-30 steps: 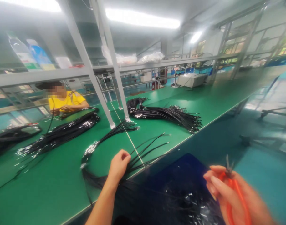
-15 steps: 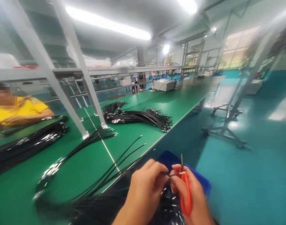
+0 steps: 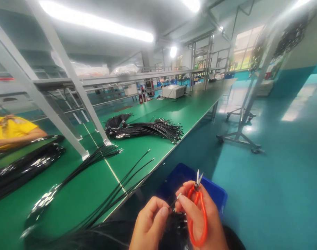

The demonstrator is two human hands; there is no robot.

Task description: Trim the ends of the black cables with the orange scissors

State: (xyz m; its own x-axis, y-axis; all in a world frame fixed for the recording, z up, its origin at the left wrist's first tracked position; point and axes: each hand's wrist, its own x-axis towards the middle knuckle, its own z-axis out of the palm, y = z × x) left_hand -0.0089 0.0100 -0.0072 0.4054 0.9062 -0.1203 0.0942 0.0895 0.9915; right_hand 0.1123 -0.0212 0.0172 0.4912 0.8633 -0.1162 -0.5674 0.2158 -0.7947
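Note:
My left hand (image 3: pixel 151 222) is closed, its thumb and forefinger pinching a thin black cable (image 3: pixel 172 204). Close to its right, my right hand (image 3: pixel 204 215) holds red-handled scissors (image 3: pixel 205 225) in the palm, blades pointing up and slightly apart. The thumb and forefinger of that hand pinch the cable's small white end (image 3: pixel 179 196). Below both hands lies a dark mass of cables (image 3: pixel 174 231), partly hidden by them. Several loose black cables (image 3: pixel 114 198) stretch from there over the edge of the green table (image 3: pixel 137 161).
A blue bin (image 3: pixel 215 194) stands behind my hands. More cable bundles (image 3: pixel 148 130) lie on the table, with a white box (image 3: pixel 174 91) farther back. Metal posts (image 3: pixel 77 93) rise at the left, near a person in a yellow shirt (image 3: pixel 15 130). A wheeled stand (image 3: pixel 239 133) is at the right.
The view has swung slightly to the right. The scissors' blades have spread apart, and the white cable end has moved from beside the scissors to under my right thumb.

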